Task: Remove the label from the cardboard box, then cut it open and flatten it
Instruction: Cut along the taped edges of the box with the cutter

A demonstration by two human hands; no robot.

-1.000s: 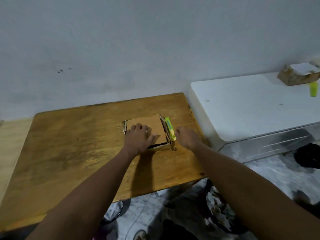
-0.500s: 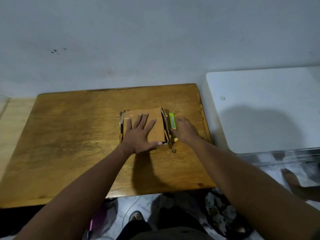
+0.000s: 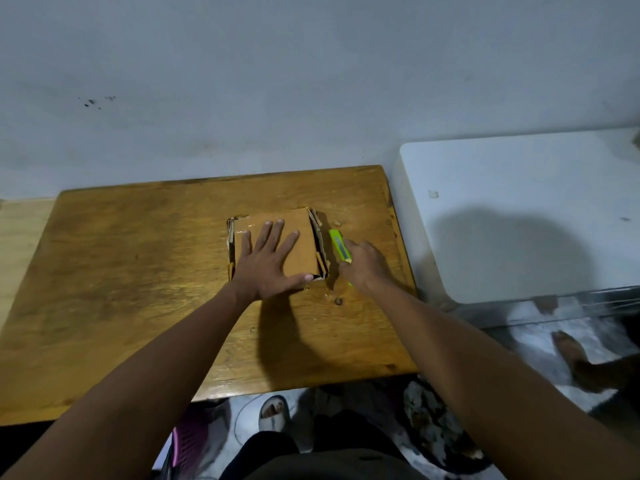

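Left hand (image 3: 268, 263) splayed flat; right hand (image 3: 363, 265) curled.

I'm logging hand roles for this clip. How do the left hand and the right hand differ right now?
The left hand lies flat with fingers spread, pressing on top of the cardboard box; the right hand has its fingers curled round the green cutter. The left hand sits on the box, while the right hand is beside the box's right edge, over the wooden table. Both reach forward from bare forearms.
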